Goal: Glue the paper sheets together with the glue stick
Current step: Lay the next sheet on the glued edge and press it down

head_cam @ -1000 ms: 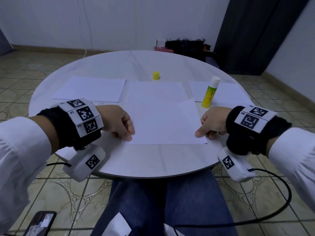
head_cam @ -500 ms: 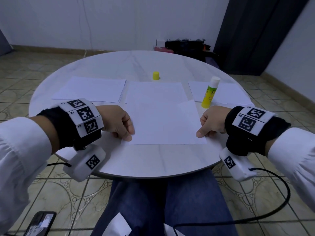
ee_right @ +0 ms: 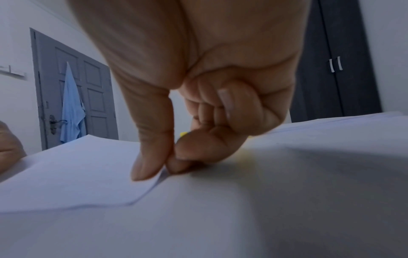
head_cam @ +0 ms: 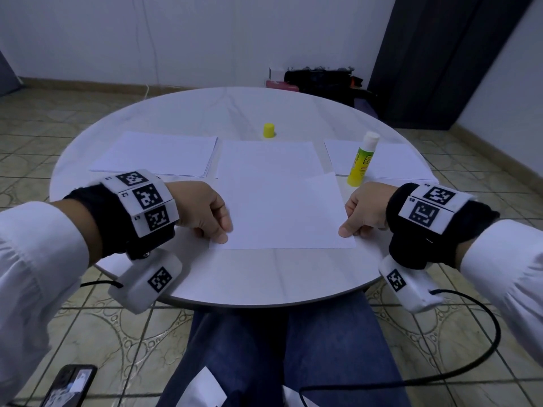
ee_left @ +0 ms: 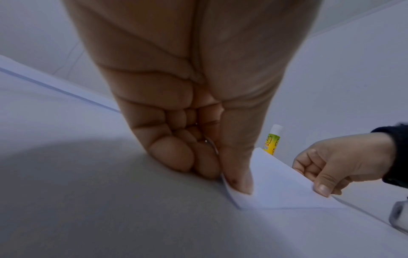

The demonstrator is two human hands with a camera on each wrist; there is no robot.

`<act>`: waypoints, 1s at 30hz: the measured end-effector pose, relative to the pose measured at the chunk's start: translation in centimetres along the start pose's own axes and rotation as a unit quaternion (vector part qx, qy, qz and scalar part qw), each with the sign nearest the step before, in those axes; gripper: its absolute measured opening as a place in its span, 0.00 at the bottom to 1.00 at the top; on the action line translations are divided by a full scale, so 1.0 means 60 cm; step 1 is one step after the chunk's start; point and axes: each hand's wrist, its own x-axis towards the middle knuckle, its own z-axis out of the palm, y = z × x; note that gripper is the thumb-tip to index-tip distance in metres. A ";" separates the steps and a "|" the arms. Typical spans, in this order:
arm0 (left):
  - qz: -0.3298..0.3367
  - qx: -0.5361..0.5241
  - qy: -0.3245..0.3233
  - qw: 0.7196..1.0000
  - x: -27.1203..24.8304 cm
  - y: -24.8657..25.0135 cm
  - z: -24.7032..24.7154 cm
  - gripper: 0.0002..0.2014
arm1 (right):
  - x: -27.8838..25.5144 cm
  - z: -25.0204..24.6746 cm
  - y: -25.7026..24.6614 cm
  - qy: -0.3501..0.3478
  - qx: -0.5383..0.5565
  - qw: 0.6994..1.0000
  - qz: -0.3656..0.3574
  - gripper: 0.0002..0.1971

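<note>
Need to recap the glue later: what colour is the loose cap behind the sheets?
Yellow; the cap shows best in the head view.

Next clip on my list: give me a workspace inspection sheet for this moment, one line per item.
Surface: round white table, no spills seen.
Job's things: white paper sheet held at its near corners, overlapping another white sheet behind it; uncapped yellow glue stick upright on a right-hand sheet; yellow cap standing apart, farther back; stack of white paper at left.
Clutter: nothing seen on the table.
Hands: left hand pinches the near left corner, right hand the near right corner.
Cables: black cable runs from the right wrist unit across the lap.
Surroundings: tiled floor, phone on it, dark cabinet, grey door.
</note>
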 end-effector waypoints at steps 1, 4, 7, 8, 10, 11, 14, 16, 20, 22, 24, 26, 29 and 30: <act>0.001 0.003 -0.001 1.000 0.001 0.000 0.000 0.09 | -0.002 -0.001 -0.001 0.000 0.000 1.000 0.003 0.13; -0.011 0.031 0.002 0.999 0.005 -0.002 -0.002 0.18 | -0.013 -0.005 -0.007 0.005 -0.016 1.000 0.011 0.15; -0.047 0.110 0.014 0.993 0.001 -0.001 -0.005 0.28 | -0.026 -0.014 -0.024 -0.012 -0.079 0.997 0.009 0.34; -0.054 0.137 0.018 0.989 0.000 -0.001 -0.006 0.31 | -0.029 -0.016 -0.034 -0.018 -0.118 0.993 -0.003 0.35; -0.060 0.169 0.022 0.984 0.001 -0.001 -0.007 0.35 | -0.031 -0.017 -0.063 -0.018 -0.184 0.982 -0.038 0.33; -0.059 0.177 0.021 0.982 0.002 -0.001 -0.007 0.37 | -0.030 -0.015 -0.080 -0.019 -0.202 0.977 -0.057 0.32; -0.061 0.189 0.024 0.980 0.006 -0.001 -0.006 0.38 | -0.009 -0.005 -0.135 -0.038 -0.192 0.974 -0.114 0.31; -0.065 0.190 0.026 0.979 0.006 -0.002 -0.005 0.39 | 0.010 0.010 -0.171 -0.028 -0.184 0.970 -0.160 0.31; -0.072 0.186 0.024 0.980 0.007 -0.005 -0.003 0.40 | 0.033 0.035 -0.208 -0.045 -0.233 0.950 -0.205 0.35; -0.071 0.191 0.024 0.979 0.008 -0.007 -0.002 0.40 | 0.036 0.031 -0.190 -0.043 -0.235 0.946 -0.218 0.38; -0.069 0.191 0.022 0.979 0.008 -0.007 -0.003 0.39 | 0.033 0.017 -0.153 -0.054 -0.233 0.948 -0.210 0.44; -0.062 0.180 0.021 0.981 0.006 -0.005 -0.005 0.39 | 0.027 0.002 -0.107 -0.068 -0.232 0.954 -0.180 0.50; -0.053 0.197 0.021 0.979 0.004 0.006 -0.011 0.40 | 0.027 -0.015 -0.041 -0.096 -0.218 0.963 -0.126 0.58; -0.055 0.215 0.017 0.975 0.004 0.011 -0.013 0.40 | 0.028 -0.018 -0.023 -0.103 -0.212 0.965 -0.115 0.59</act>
